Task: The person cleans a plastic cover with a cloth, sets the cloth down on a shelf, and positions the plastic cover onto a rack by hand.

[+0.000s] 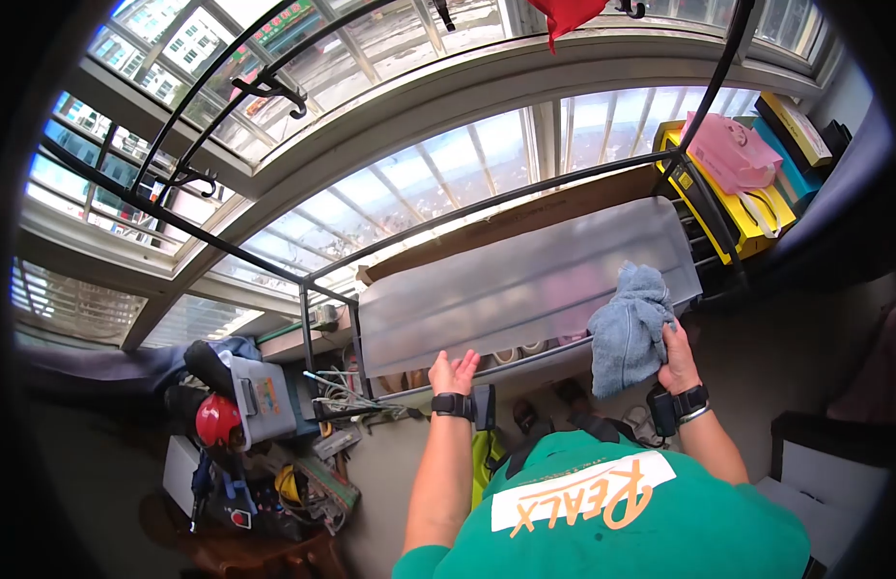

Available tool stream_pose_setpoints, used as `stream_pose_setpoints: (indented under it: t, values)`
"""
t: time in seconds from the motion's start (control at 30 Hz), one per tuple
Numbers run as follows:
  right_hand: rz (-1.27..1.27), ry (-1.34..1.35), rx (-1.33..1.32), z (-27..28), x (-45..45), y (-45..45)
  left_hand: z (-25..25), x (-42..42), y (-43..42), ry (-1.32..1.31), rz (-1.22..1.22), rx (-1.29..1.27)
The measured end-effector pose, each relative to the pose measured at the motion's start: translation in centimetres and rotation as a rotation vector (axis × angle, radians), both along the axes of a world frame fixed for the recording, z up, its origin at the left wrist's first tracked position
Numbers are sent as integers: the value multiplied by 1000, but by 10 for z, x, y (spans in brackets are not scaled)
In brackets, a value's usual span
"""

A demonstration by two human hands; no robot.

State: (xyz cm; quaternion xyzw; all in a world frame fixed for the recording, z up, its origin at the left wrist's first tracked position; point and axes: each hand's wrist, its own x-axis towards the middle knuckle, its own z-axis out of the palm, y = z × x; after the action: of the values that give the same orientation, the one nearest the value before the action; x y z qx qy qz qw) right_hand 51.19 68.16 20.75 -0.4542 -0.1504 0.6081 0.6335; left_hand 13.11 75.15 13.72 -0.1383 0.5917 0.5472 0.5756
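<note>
From my station I watch through the head camera as my right hand [677,359] grips a blue-grey cloth [630,333], thick and soft-looking, with its fingers closed around the right side of the bunched fabric. The cloth is gathered at the top and hangs down in a loose bundle, in front of the right end of a long, translucent plastic sheet [467,301]. I can't tell whether the two touch.

My left hand [455,372] is open and empty, palm up with the fingers a little bent and spread, near the sheet's front edge, towards its left corner. Both wrists carry black straps with small dark units.

The sheet lies across a black metal-framed rack [487,219] beside the windows. A brown cardboard strip [506,220] runs along the rack's rear edge. Pale and pink shapes show blurred through the plastic; I can't make out what they are.

Off the rack's right end sit a yellow box [718,214] and a crumpled pink bag [733,154] on top of it. Past the left end, a grey plastic bin [265,396] stands beside a shiny red helmet [217,420], with assorted tools [308,487] lower down, near the floor [390,482].
</note>
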Motion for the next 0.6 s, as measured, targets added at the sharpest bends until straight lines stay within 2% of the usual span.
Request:
stream_pose_setpoints:
  t: [0.17, 0.27, 0.37, 0.5, 0.6]
  values:
    - [45, -6, -16, -2, -3, 6, -11, 2, -3, 70, 43, 5]
    - [67, -23, -35, 3, -4, 9, -13, -4, -9, 104, -108, 18]
    - [62, -61, -24, 9, -5, 10, 8, 3, -16, 211, -173, 62]
    - [86, -187, -17, 24, -10, 19, 23, 7, -50, 240, -235, 84]
    - [157, -342, 31, 38, -34, 35, 17, 4, -74, 236, -182, 84]
